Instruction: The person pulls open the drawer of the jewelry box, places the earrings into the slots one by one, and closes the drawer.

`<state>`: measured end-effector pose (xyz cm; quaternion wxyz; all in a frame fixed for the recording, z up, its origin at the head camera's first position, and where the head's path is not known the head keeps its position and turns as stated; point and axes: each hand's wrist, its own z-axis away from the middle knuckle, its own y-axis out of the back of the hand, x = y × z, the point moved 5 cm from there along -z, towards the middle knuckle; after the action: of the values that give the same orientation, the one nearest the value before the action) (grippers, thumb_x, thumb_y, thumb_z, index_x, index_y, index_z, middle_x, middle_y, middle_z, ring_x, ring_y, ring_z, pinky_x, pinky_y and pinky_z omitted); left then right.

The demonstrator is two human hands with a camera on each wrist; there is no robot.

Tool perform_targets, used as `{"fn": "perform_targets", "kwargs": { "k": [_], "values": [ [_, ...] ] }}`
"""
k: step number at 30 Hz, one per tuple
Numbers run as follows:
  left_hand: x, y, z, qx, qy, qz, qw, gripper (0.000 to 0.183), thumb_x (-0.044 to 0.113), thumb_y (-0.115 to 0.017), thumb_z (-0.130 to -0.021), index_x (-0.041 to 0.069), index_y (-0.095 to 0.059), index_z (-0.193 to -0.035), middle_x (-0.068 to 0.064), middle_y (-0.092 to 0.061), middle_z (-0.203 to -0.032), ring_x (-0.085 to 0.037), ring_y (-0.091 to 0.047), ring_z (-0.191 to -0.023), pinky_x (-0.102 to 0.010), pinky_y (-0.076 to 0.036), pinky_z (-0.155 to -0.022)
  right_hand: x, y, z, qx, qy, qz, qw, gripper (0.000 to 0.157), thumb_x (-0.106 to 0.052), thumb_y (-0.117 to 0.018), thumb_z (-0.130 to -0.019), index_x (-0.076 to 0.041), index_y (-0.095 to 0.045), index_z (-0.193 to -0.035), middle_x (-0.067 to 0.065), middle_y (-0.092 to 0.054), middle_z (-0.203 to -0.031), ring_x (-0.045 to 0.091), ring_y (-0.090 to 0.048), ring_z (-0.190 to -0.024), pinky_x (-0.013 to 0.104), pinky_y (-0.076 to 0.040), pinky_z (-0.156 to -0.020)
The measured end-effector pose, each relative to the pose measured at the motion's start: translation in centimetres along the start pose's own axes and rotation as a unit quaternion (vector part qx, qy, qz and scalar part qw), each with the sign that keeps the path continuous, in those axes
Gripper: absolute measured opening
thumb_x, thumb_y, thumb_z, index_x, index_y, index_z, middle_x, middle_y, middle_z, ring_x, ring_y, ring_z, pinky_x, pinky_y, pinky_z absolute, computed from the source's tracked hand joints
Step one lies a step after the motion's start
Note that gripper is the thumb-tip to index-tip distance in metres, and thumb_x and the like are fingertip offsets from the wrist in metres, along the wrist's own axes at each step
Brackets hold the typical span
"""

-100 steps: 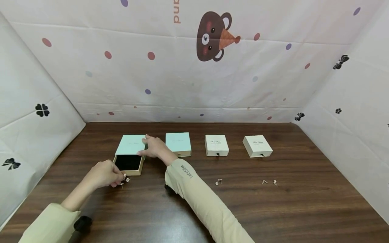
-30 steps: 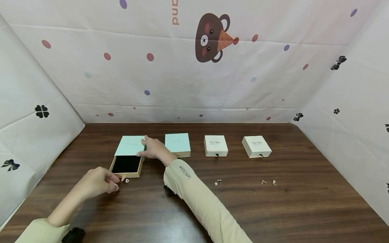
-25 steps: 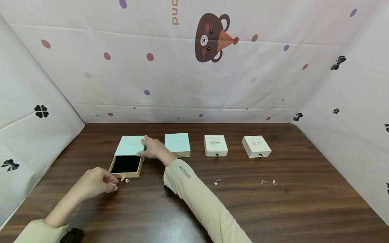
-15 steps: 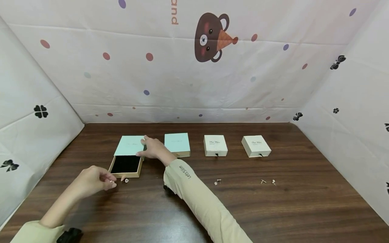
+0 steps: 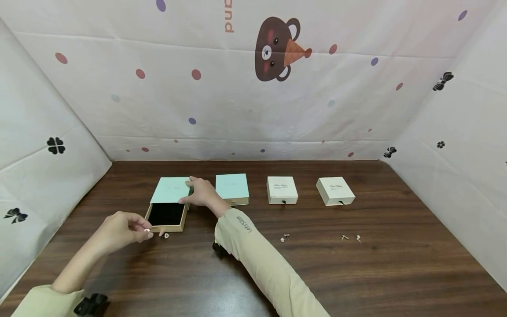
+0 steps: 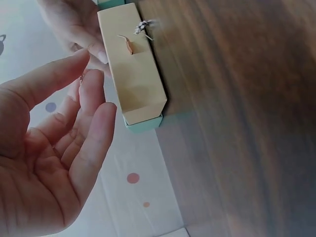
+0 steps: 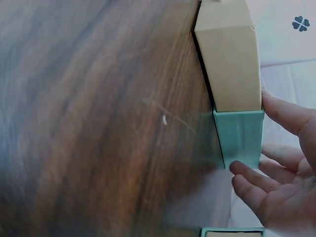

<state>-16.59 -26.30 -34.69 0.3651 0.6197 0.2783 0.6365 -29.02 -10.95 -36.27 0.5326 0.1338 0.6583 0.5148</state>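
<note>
On the left stands a mint jewellery box (image 5: 170,190) with its drawer (image 5: 183,219), lined in black, slid out towards me. My right hand (image 5: 202,192) holds the box's cover at its right side, thumb near the cover's front edge and fingers farther back. My left hand (image 5: 123,231), at the drawer's front left corner, pinches a small sparkling stud earring (image 5: 147,230) between thumb and fingertips; much of it is hidden in the left wrist view. Another stud earring (image 6: 142,26) lies on the table by the drawer front, beside its ribbon pull (image 6: 129,47).
A second mint box (image 5: 231,186) and two white boxes, one middle (image 5: 282,190) and one right (image 5: 336,191), stand shut along the back. Two small earrings (image 5: 284,237) lie right of centre, and two more studs (image 5: 350,238) farther right. Patterned cloth walls (image 5: 253,105) enclose the table.
The left hand has picked up one earring from before the drawer, drawn back left, and now lifts slightly with it showing at the fingertips. The drawer sits slightly farther out; the right hand stays put.
</note>
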Motion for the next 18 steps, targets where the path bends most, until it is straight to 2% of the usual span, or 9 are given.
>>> {"fn": "perform_targets", "kwargs": {
  "k": [4, 10, 18],
  "values": [
    [0.0, 0.3, -0.1, 0.006, 0.001, 0.007, 1.0, 0.017, 0.021, -0.072, -0.075, 0.008, -0.069, -0.086, 0.002, -0.061, -0.07, -0.013, -0.055, -0.065, -0.029, -0.041, -0.057, 0.2, 0.0, -0.1, 0.016, -0.004, -0.045, 0.999, 0.066, -0.032, -0.071, -0.079, -0.013, -0.043, -0.136, -0.003, -0.032, -0.146, 0.018, -0.029, -0.133, 0.03, -0.032, -0.102],
    [-0.1, 0.9, -0.6, 0.018, 0.001, 0.006, 0.9998, 0.018, 0.02, -0.069, -0.077, 0.008, -0.071, -0.091, 0.002, -0.063, -0.073, -0.011, -0.054, -0.068, -0.027, -0.041, -0.056, 0.4, -0.2, -0.3, 0.024, -0.006, -0.073, 0.997, 0.068, -0.029, -0.073, -0.077, -0.013, -0.043, -0.136, -0.006, -0.034, -0.144, 0.016, -0.032, -0.132, 0.027, -0.034, -0.1],
    [-0.7, 0.8, -1.4, -0.008, 0.008, 0.064, 0.9979, 0.028, 0.021, -0.07, -0.078, 0.0, -0.068, -0.097, -0.001, -0.064, -0.077, -0.01, -0.057, -0.066, -0.025, -0.046, -0.057, 0.7, -0.6, -0.6, 0.029, -0.016, -0.126, 0.991, 0.068, -0.023, -0.074, -0.077, -0.013, -0.043, -0.137, -0.007, -0.034, -0.144, 0.016, -0.028, -0.133, 0.027, -0.034, -0.1]
  ]
}}
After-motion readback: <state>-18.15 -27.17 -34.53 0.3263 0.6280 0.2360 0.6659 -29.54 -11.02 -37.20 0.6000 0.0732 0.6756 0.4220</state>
